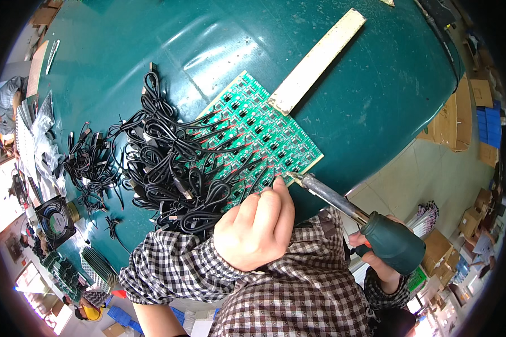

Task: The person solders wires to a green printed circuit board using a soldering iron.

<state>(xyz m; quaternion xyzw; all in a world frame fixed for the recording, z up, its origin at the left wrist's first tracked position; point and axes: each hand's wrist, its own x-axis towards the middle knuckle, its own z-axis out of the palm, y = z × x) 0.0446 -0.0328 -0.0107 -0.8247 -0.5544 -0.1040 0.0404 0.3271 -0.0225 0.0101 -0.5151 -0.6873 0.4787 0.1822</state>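
Left hand (256, 230) is curling its fingers at the near edge of a green rectangular circuit panel (264, 135), any pinched wire being impossible to tell; right hand (381, 268) is gripping, closed, a green-handled, metal-barrelled soldering iron (357, 212), tip pointing at that edge; black coiled cables (157, 140) are overlapping the panel's left side; panel is lying on a glossy green tabletop (135, 42).

The soldering iron's green handle (393, 244) hides much of the right hand (381, 266).
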